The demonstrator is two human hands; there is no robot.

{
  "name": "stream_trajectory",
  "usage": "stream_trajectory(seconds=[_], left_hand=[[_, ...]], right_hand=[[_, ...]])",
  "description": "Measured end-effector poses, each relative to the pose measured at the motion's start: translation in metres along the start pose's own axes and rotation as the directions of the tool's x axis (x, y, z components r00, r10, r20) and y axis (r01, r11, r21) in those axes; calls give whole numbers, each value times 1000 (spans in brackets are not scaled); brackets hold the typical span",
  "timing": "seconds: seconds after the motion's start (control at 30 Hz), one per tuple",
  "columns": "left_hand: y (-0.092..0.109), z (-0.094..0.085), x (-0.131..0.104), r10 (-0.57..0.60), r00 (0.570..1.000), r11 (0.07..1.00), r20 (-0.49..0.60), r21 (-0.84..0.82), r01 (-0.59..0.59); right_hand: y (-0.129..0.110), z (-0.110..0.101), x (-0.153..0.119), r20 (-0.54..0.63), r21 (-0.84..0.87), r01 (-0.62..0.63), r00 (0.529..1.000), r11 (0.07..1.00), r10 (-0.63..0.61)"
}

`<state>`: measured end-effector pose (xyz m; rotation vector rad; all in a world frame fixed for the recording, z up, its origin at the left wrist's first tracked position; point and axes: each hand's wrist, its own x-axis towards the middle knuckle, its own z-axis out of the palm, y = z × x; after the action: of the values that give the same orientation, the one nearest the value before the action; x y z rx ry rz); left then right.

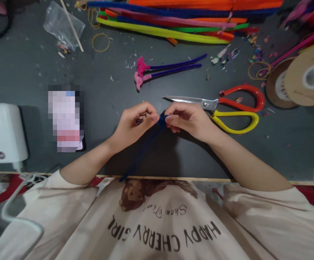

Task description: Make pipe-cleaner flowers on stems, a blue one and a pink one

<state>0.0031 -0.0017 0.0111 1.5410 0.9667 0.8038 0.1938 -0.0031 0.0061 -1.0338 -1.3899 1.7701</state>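
We have the blue stem (161,121) between our two hands, just to the near-left side of the scissors (205,104), above the desk (103,94). Our left hand (138,119) is pinched almost closed, thumb against forefinger, on a short bit of the stem; our right hand (191,117), nearest the scissors, pinches it the same way, just beside the left, its other fingers curled beneath. A small bend shows between the two pinches, though the thumbs cover most of it and we cannot tell whether it is a loop or a twist. The long free tail slants away from the scissors, down and left to the desk's near edge; we cannot tell whether it touches the desk. We judge the stem to be very light and soft-skinned, with a thin wire core that bends easily and keeps its shape, so it seems unlikely to slip or break, though sharp bending back and forth in one spot could weaken the wire. It seems best to hold it as we do, by the fingertips close on either side of the bend, since a grip far down the tail would probably just make it sway. Beyond the scissors to the left, two pink-tipped pieces (175,67) lie on the desk, and farther beyond the scissors, a pile of coloured stems (162,29).
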Motion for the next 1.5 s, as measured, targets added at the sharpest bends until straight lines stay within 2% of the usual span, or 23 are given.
stream_trajectory(seconds=[0.07,0.17,0.33,0.57,0.73,0.83,0.93,1.0,1.07,1.2,1.33,1.4,1.5], left_hand=[[-1,-1,1,49,999,995,-16,89,-47],[-3,-2,0,51,998,987,-43,155,-44],[-6,0,-3,59,991,993,-122,113,-45],[-7,0,-2,92,992,995,-83,52,-88],[-4,-1,-1,85,995,989,-48,125,-78],[-4,-2,-2,215,976,947,-29,250,-201],[-5,-3,-2,412,911,829,22,406,-385],[-6,-4,-2,473,881,783,23,446,-432],[-7,-4,-1,462,887,808,-14,419,-414],[-9,-3,-2,325,940,914,-104,291,-284],[-10,-3,-3,232,957,960,-173,197,-197],[-9,-2,-3,209,960,971,-187,158,-181],[-8,-2,-2,162,977,986,-135,53,-156]], right_hand=[[1,1,1,6,26,-33,999,999,33],[0,3,2,-8,60,-64,998,996,65],[-3,10,0,58,77,-106,993,991,102],[1,13,-2,51,82,-47,998,996,43],[0,11,-3,37,32,-22,999,999,21],[0,11,-2,-24,33,-4,1000,999,5],[0,11,-1,-19,65,-21,1000,998,23],[1,11,-1,-10,79,-19,1000,997,19],[2,13,0,-34,73,17,999,997,-14],[1,14,0,-92,79,51,995,996,-44],[1,14,-1,-26,102,-11,1000,995,14],[2,13,-2,5,107,-35,999,994,35],[3,14,-2,15,112,-55,998,992,54]])
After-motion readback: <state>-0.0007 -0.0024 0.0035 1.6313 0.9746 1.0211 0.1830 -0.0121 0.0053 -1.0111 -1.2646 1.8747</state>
